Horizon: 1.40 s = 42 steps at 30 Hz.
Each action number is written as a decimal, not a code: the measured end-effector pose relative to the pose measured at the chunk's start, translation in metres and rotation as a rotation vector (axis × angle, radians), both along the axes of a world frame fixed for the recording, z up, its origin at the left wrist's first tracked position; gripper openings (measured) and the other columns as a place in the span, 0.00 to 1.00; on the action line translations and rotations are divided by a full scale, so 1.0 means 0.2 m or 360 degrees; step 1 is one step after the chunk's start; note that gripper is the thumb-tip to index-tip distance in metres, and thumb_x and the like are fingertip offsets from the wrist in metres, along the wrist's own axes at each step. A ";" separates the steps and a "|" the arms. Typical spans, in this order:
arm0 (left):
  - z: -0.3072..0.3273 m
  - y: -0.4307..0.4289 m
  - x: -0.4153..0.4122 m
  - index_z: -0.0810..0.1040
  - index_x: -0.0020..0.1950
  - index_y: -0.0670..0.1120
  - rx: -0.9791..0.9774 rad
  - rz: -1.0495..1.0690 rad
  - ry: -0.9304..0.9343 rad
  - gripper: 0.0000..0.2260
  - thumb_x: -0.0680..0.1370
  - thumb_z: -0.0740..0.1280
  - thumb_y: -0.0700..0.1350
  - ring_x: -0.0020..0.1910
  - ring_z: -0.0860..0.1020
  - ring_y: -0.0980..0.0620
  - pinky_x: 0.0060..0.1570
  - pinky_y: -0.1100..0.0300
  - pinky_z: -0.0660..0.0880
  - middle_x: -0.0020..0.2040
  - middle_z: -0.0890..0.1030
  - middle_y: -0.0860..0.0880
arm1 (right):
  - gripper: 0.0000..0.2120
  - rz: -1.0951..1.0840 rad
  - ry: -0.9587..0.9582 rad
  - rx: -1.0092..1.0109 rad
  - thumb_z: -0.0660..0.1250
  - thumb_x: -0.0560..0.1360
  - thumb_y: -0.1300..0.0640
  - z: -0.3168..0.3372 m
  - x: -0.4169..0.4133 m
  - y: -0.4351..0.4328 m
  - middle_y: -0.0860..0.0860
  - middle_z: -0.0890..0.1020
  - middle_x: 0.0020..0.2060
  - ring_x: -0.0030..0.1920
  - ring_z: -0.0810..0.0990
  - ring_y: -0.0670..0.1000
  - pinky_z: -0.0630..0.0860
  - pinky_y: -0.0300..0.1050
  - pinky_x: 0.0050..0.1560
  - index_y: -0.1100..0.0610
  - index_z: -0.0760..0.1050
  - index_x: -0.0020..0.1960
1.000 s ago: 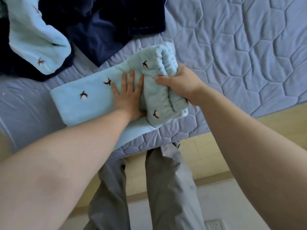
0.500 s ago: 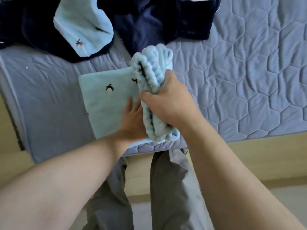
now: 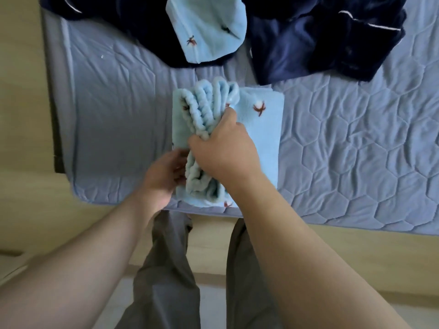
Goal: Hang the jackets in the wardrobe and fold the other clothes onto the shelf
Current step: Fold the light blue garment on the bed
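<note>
A light blue fleece garment (image 3: 259,131) with small dark prints lies folded flat near the front edge of the bed. My right hand (image 3: 225,150) grips its gathered elastic end, bunched and lifted over the flat part. My left hand (image 3: 164,174) sits against the left side of the bunch, fingers curled under the fabric edge. A second light blue piece (image 3: 209,27) lies at the back on dark navy clothes (image 3: 316,43).
The bed has a grey-blue quilted cover (image 3: 356,150) and a pale wooden frame (image 3: 344,255). Its left edge (image 3: 54,103) runs along a wooden panel. My legs in grey trousers (image 3: 166,269) stand at the bed's front edge.
My right hand has carried the bunched elastic end leftward over the flat folded part. My left hand slid off the top of the fabric to its left edge. The view shifted left.
</note>
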<state>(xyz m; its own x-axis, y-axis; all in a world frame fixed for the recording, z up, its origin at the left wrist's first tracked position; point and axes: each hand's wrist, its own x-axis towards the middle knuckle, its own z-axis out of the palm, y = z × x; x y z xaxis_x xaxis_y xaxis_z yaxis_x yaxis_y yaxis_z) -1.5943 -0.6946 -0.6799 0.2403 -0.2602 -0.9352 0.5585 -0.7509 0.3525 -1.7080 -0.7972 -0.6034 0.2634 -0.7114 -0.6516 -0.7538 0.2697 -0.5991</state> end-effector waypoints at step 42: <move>1.27 0.08 0.40 0.68 0.49 0.51 -0.0492 -0.1900 -0.1727 0.17 0.65 0.69 0.53 0.41 0.80 0.43 0.37 0.52 0.72 0.39 0.74 0.53 | 0.61 0.1444 0.0544 -0.1111 0.77 0.69 0.52 0.97 0.17 0.10 0.55 0.35 0.80 0.81 0.37 0.61 0.43 0.66 0.78 0.42 0.29 0.80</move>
